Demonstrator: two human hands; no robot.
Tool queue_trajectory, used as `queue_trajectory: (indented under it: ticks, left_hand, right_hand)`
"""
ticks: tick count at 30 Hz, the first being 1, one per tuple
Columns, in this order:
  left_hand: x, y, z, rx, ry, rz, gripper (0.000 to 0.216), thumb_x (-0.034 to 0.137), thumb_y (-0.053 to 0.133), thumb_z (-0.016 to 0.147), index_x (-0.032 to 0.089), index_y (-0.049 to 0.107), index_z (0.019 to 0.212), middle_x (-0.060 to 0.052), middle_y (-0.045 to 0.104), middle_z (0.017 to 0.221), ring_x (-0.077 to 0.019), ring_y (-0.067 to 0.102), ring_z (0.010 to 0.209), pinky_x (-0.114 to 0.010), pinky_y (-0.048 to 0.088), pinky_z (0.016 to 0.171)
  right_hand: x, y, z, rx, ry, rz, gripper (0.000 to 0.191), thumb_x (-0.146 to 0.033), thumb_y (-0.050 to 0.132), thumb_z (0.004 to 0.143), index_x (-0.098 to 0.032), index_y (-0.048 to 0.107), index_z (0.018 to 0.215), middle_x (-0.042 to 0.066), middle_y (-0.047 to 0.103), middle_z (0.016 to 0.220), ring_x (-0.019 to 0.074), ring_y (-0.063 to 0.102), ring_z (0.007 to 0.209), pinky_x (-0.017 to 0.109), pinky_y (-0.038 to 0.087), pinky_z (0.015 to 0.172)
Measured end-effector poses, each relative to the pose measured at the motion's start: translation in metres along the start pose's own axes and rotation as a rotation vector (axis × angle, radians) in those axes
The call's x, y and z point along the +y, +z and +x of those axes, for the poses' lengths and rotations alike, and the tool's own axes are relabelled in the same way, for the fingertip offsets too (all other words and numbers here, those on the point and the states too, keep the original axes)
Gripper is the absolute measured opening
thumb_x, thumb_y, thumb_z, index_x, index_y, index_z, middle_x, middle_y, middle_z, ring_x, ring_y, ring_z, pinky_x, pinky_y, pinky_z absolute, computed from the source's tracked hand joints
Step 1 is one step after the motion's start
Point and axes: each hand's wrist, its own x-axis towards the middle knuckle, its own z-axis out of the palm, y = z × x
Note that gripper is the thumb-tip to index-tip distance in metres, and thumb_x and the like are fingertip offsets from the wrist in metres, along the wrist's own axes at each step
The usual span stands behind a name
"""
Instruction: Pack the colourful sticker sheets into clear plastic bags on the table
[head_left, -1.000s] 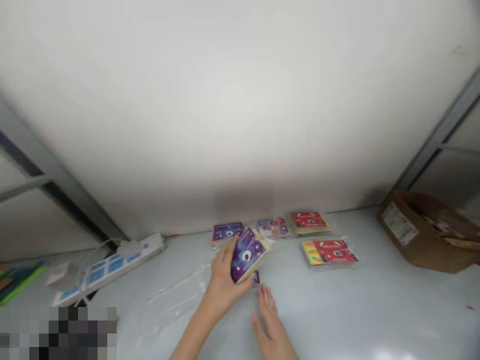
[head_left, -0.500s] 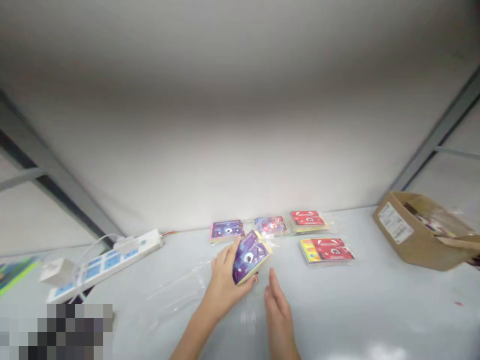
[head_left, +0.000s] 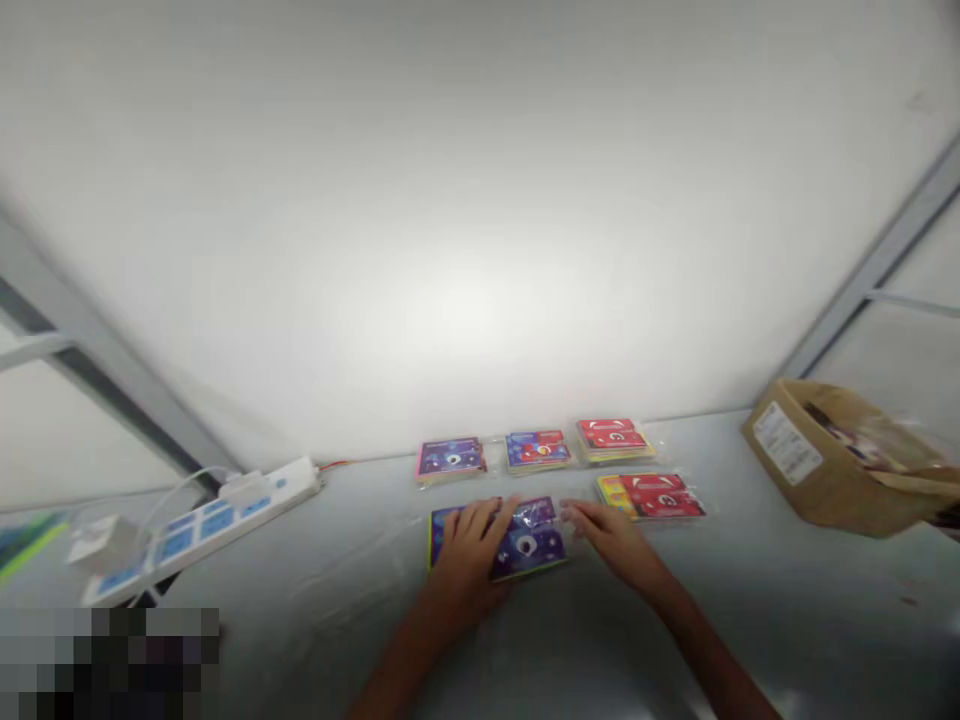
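Note:
A purple pack of cards in a clear plastic bag (head_left: 529, 545), with an eye-like print, lies flat on the table in front of me. My left hand (head_left: 472, 545) rests across its left part, fingers spread over the top; the thumb is hidden. At the pack's right end, the fingertips of my right hand (head_left: 611, 535) are pinched together on the edge of the clear bag. Just behind are a purple pack (head_left: 452, 457) and a blue-and-red pack (head_left: 538, 449). Two red packs, one at the back (head_left: 615, 437) and one nearer (head_left: 652, 496), lie to the right.
A cardboard box (head_left: 832, 490) with a white label and contents inside stands at the right. On the left are a white power strip (head_left: 217, 520) and a plugged-in white adapter (head_left: 105, 545). A pale wall (head_left: 465, 250) rises behind the table.
The purple pack, tilted up in my left hand before, now lies flat on the table under that hand. My right hand has moved up to its right end and closed on the bag's edge.

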Motion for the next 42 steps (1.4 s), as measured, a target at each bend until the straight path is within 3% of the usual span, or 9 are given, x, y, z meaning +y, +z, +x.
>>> queue_trajectory:
  ticks: [3,7,10,18,24,35,42]
  left_hand:
    - [-0.001,0.0,0.0,-0.045,0.015,0.031,0.085,0.006,0.052,0.061,0.026,0.022,0.138,-0.008,0.04,0.133,-0.0254,0.032,0.123,-0.043,0.022,0.1]
    - [-0.003,0.0,0.002,-0.063,0.029,0.059,0.083,0.006,0.053,0.064,0.026,0.022,0.138,-0.008,0.041,0.133,-0.0261,0.032,0.123,-0.044,0.022,0.1]
    - [-0.004,-0.001,0.003,-0.053,0.037,0.097,0.079,0.008,0.054,0.067,0.028,0.023,0.137,-0.008,0.041,0.134,-0.027,0.033,0.122,-0.045,0.023,0.099]
    - [-0.006,-0.003,0.006,0.002,0.061,0.086,0.08,0.013,0.057,0.07,0.031,0.019,0.138,-0.008,0.042,0.131,-0.0279,0.036,0.12,-0.045,0.027,0.097]
    - [-0.011,-0.009,0.012,0.034,0.067,-0.023,0.082,0.011,0.059,0.068,0.027,0.02,0.139,-0.009,0.044,0.125,-0.0265,0.039,0.118,-0.043,0.031,0.098]
    - [-0.016,-0.013,0.009,-0.01,0.062,-0.089,0.084,0.011,0.061,0.066,0.026,0.022,0.138,-0.009,0.043,0.126,-0.0257,0.04,0.117,-0.042,0.035,0.098]
    - [-0.019,-0.017,0.004,-0.02,0.041,-0.137,0.083,0.021,0.065,0.069,0.028,0.02,0.138,-0.009,0.043,0.129,-0.0255,0.04,0.12,-0.043,0.035,0.099]
  right_hand:
    - [0.005,0.002,0.002,-0.181,0.025,0.14,0.046,-0.054,0.043,0.081,-0.018,0.071,0.087,0.005,0.068,0.067,0.0225,0.061,0.068,0.038,0.047,0.075]
    - [0.002,0.004,0.005,-0.312,-0.008,0.292,0.045,-0.055,0.053,0.075,-0.02,0.067,0.101,0.005,0.069,0.089,0.0221,0.06,0.084,0.038,0.044,0.085]
    - [-0.001,0.006,0.008,-0.363,-0.01,0.358,0.049,-0.056,0.057,0.072,-0.019,0.067,0.102,0.006,0.069,0.093,0.0231,0.059,0.088,0.04,0.042,0.088]
    - [-0.007,0.008,0.015,-0.286,0.088,0.428,0.038,-0.05,0.065,0.067,-0.017,0.069,0.087,0.006,0.067,0.089,0.0227,0.058,0.087,0.037,0.04,0.085]
    - [-0.009,0.006,0.016,-0.225,0.133,0.496,0.03,-0.044,0.067,0.066,-0.016,0.067,0.078,0.003,0.065,0.078,0.0177,0.056,0.076,0.031,0.04,0.076]
    - [0.005,0.003,0.016,-0.235,0.173,0.473,0.026,-0.041,0.068,0.066,-0.016,0.065,0.071,0.0,0.06,0.067,0.013,0.049,0.063,0.025,0.035,0.061]
    - [0.006,0.005,0.016,-0.265,0.214,0.479,0.023,-0.038,0.067,0.066,-0.016,0.067,0.072,0.0,0.061,0.065,0.0118,0.048,0.059,0.024,0.033,0.057]
